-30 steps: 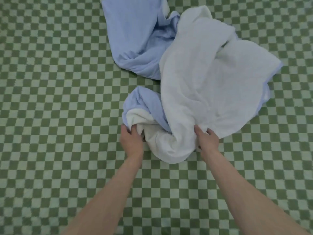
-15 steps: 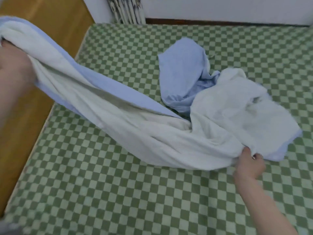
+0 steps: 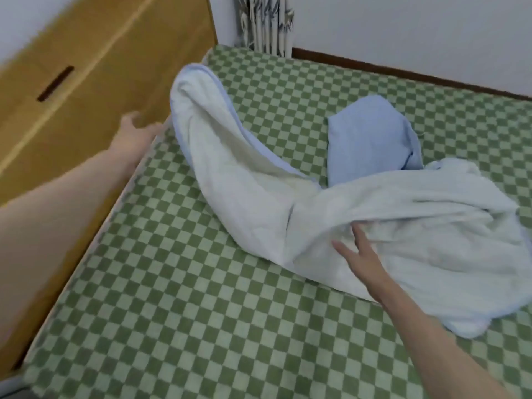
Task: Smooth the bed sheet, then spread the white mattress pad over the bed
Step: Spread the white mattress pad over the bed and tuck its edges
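A home bedroom: checkered bed [image 3: 178, 312], wooden wardrobe [image 3: 86, 90], curtain [image 3: 266, 24].

bed sheet [image 3: 178, 298]: green-white checks | mattress pad [image 3: 403, 240]: white, pale-blue backing

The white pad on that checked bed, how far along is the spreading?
Done: the green checked sheet looks flat and smooth. In hand: the white pad is only partly opened, one end flung toward the bed's far left corner, the rest bunched, its blue side folded up. The left hand is open, off the cloth; the right hand reaches with spread fingers onto it. Left: unfold it and pull it flat over the whole bed.
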Motion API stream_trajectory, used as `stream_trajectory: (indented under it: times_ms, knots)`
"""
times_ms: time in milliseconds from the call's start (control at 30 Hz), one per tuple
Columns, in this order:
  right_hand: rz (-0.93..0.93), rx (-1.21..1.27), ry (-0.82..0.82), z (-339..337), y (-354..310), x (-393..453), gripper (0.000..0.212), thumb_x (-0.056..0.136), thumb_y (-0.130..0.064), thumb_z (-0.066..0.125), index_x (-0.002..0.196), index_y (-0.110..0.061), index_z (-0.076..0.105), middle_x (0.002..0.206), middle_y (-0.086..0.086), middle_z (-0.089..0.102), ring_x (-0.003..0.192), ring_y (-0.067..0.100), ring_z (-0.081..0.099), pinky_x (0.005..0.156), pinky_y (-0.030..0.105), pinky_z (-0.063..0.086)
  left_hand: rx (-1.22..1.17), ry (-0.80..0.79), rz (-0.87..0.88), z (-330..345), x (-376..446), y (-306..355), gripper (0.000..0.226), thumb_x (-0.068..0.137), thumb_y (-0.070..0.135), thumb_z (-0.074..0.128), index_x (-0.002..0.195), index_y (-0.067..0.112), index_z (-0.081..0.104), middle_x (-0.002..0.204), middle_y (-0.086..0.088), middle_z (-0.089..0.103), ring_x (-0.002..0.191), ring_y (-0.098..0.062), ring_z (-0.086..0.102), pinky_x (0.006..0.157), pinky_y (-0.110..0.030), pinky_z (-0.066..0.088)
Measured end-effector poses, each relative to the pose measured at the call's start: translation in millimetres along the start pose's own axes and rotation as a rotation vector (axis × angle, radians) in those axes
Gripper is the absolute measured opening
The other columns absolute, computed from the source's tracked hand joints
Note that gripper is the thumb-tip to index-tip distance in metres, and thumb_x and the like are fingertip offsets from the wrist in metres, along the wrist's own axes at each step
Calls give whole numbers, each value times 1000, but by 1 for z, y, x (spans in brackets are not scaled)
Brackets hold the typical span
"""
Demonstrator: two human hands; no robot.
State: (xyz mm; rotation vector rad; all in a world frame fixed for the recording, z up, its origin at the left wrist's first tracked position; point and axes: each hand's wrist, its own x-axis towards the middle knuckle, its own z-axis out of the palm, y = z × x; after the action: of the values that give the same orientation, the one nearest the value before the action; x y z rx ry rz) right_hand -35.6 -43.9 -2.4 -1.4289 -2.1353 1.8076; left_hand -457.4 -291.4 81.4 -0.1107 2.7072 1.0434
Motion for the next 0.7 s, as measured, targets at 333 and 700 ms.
stream_trajectory:
  times_ms: [333, 700]
  knots:
    - [313, -1308, -168, 20, 130, -6, 102, 91, -52, 64, 159, -34, -10, 168, -1, -19, 155, 32, -13, 118, 67, 14, 129, -675, -237, 158, -288, -241, 49, 103, 25, 57, 149, 32, 44, 141, 9, 58, 113, -6, 57, 104, -31, 48]
    - [23, -929, -2, 2, 58, 26, 28, 107, -23, 41, 110, -4, 61, 105, 16, 71, 100, 36, 65, 79, 33, 44, -173, -746, -625, 193, -405, -228, 28, 101, 35, 60, 129, 33, 58, 126, 9, 66, 107, -6, 63, 102, -34, 52]
